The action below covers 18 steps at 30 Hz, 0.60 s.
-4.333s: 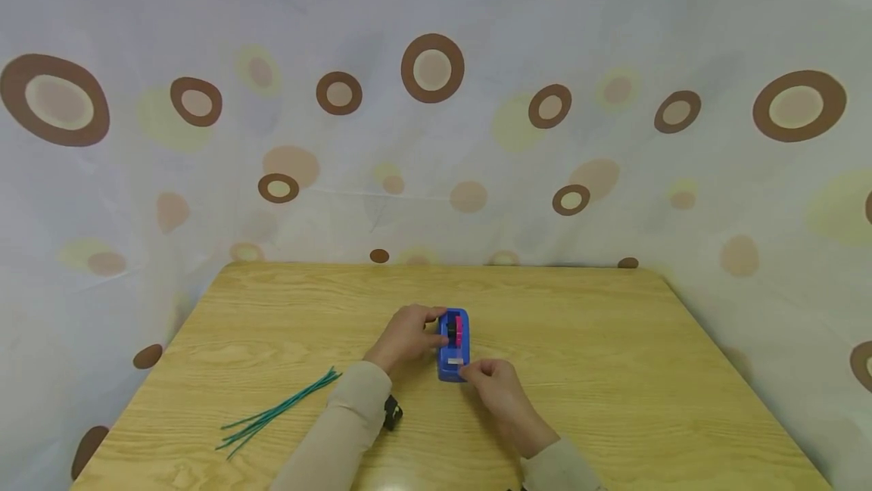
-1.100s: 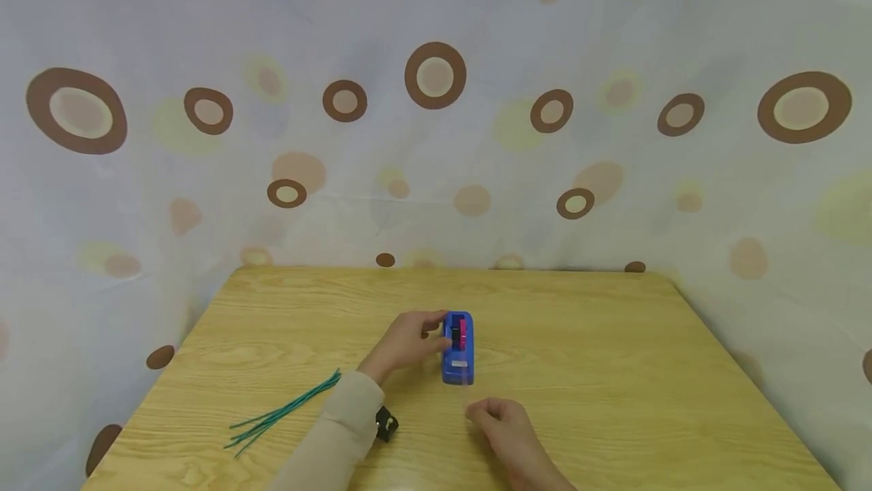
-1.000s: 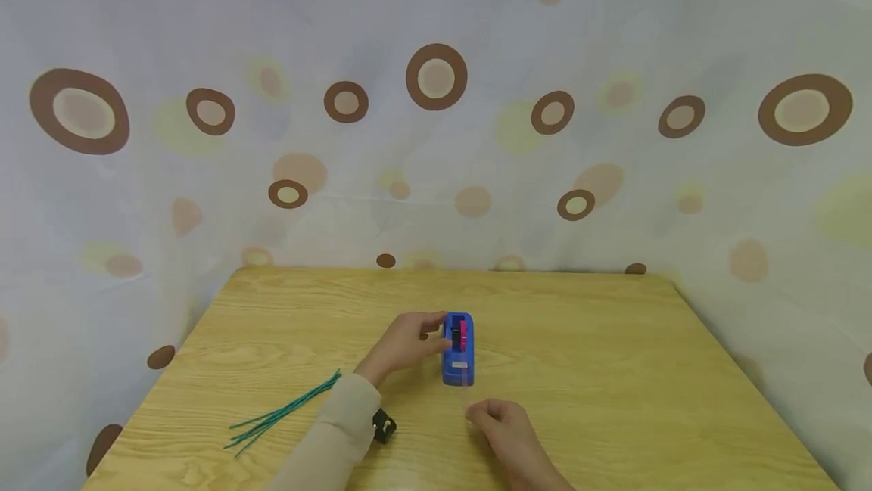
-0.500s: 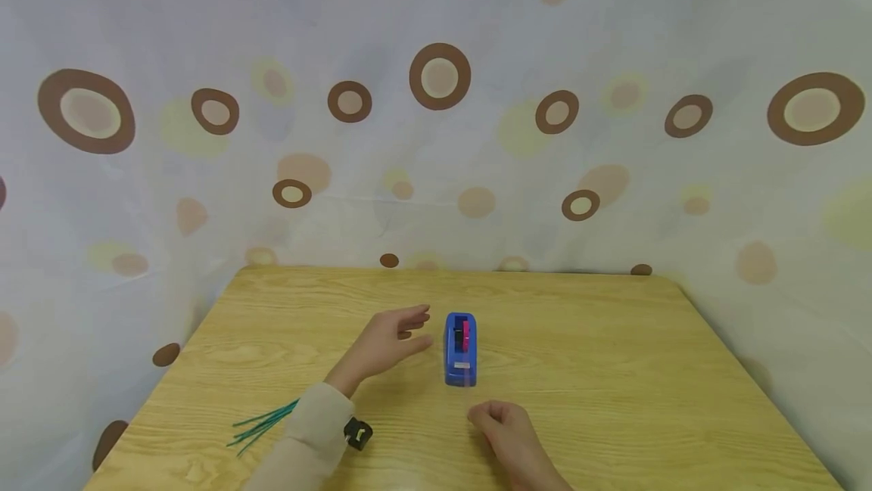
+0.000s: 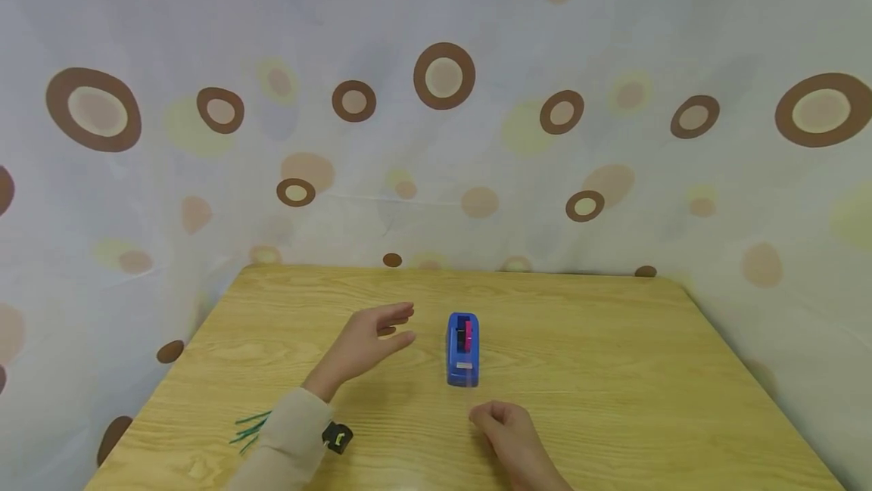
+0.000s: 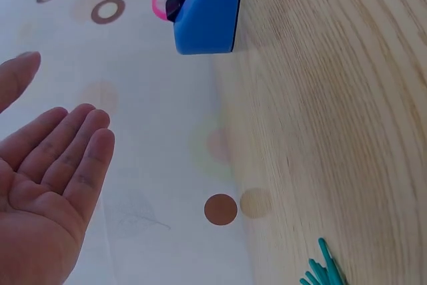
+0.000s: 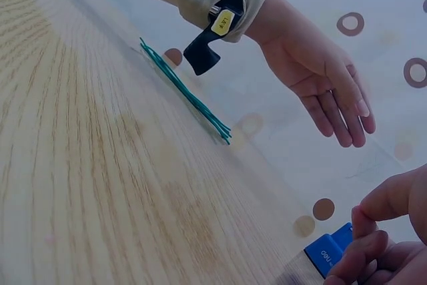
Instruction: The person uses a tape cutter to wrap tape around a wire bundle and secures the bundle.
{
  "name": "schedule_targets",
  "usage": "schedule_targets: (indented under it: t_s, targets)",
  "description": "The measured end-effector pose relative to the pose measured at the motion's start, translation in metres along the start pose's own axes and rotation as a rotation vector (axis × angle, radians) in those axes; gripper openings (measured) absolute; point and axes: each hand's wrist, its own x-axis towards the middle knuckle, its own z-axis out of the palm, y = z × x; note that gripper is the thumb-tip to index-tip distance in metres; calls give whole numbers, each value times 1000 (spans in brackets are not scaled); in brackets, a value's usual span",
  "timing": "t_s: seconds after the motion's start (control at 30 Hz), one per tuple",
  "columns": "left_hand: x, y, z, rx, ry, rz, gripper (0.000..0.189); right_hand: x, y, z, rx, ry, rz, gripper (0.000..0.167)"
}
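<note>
A blue tape dispenser (image 5: 462, 378) with a pink-and-black wheel (image 5: 468, 336) stands on the table in the head view. From its front edge a clear strip of tape (image 5: 469, 398) runs toward me. My right hand (image 5: 512, 436) pinches the end of that strip between thumb and forefinger, just in front of the dispenser. Left of the dispenser, apart from it, my left hand (image 5: 364, 341) hovers with fingers extended and holds nothing. The left wrist view shows its palm (image 6: 43, 211) bare. In the right wrist view, my right fingers partly cover the dispenser (image 7: 325, 251).
Several thin green sticks (image 7: 190, 98) lie together on the table (image 5: 579, 370) at the left. In the head view my left sleeve (image 5: 293, 430) hides part of them. A black wrist camera (image 5: 337, 437) sits at that cuff. Patterned cloth (image 5: 381, 135) hangs behind the table.
My right hand has drawn the tape strip out toward me, then stayed nearly still. My left hand has let go of the dispenser and moved left, its sleeve now covering more of the sticks.
</note>
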Motion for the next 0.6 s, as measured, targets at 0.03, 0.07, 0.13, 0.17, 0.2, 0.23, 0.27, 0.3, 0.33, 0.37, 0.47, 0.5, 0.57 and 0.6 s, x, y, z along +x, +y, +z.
schedule_targets:
  t_s: [0.03, 0.07, 0.13, 0.17, 0.2, 0.23, 0.27, 0.3, 0.33, 0.37, 0.47, 0.5, 0.57, 0.6]
  targets:
    - [-1, -1, -1, 2, 6, 0, 54, 0, 0, 0, -1, 1, 6, 23]
    - [-2, -2, -2, 9, 11, -4, 54, 1, 0, 0, -3, 3, 10, 23]
    - [-4, -4, -5, 16, 24, -9, 53, 1, 1, -1, -4, 5, 10, 23]
    - [-6, -4, -6, 21, 31, -14, 53, 2, 1, -1, -4, 6, 10, 23]
    - [-7, -5, -8, 23, 35, -13, 53, 2, 1, -1, -5, 6, 10, 23]
    - [-9, -5, -9, 23, 39, -14, 53, 2, 1, -1, -4, 6, 9, 23]
    - [-10, -6, -11, 24, 40, -13, 52, 2, 1, -1, -3, 6, 9, 23]
    - [-11, -6, -12, 23, 43, -8, 52, 3, 1, -1, -2, 4, 10, 23]
    - [-12, -7, -14, 24, 46, -4, 52, 3, 2, -1, -3, 3, 10, 23]
    - [-14, -7, -15, 28, 47, 2, 52, 3, 2, -1, -3, 1, 11, 24]
    - [-17, -9, -19, 48, 56, 12, 51, 3, 2, -2, -2, -5, 14, 24]
    - [-18, -9, -21, 57, 60, 12, 51, 2, 2, -1, -3, -8, 13, 24]
    - [-20, -10, -24, 75, 68, 11, 50, 2, 1, -1, -2, -12, 9, 24]
    - [-22, -10, -26, 81, 75, 6, 49, 1, 1, -1, 0, -14, 6, 23]
